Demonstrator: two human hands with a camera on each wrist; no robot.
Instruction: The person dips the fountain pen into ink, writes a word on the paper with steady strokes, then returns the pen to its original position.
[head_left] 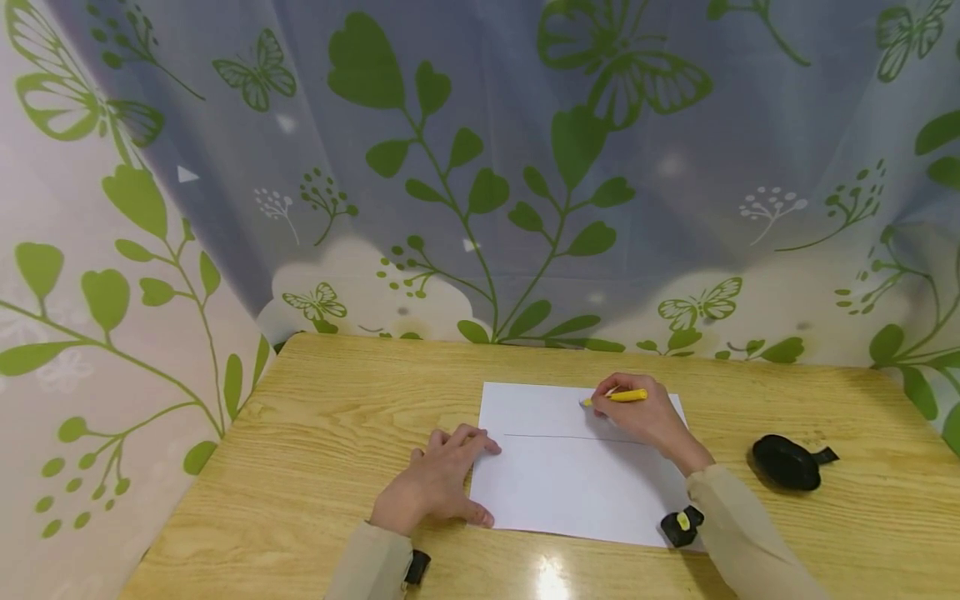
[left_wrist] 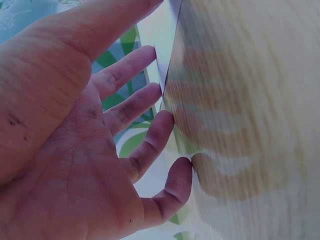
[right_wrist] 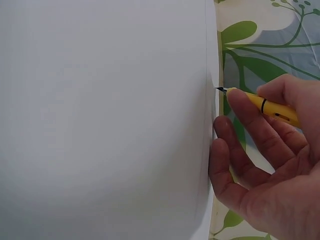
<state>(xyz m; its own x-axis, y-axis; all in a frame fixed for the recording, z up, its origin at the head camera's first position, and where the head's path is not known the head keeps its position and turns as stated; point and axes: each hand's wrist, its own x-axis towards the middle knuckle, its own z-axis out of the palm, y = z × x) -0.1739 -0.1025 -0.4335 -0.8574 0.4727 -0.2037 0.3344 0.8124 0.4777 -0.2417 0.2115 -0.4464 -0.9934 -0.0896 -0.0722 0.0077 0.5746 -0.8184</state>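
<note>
A white sheet of paper (head_left: 555,492) lies on the wooden table, with one thin dark line running across it. My right hand (head_left: 637,412) pinches a yellow fountain pen (head_left: 628,396) over the upper part of the sheet, above that line. In the right wrist view the pen's dark nib (right_wrist: 221,89) points at the paper; whether it touches cannot be told. My left hand (head_left: 435,479) rests at the sheet's left edge, fingers spread, with the thumb and a fingertip on the paper. The left wrist view shows its fingertips (left_wrist: 181,167) against the table.
To the right of the paper sits a small black pan-shaped dish (head_left: 786,462) with a short handle. A wooden table (head_left: 315,442) spreads beneath everything. Behind it hangs a curtain (head_left: 480,275) printed with green leaves and butterflies. Black wrist cameras (head_left: 681,527) sit on both sleeves.
</note>
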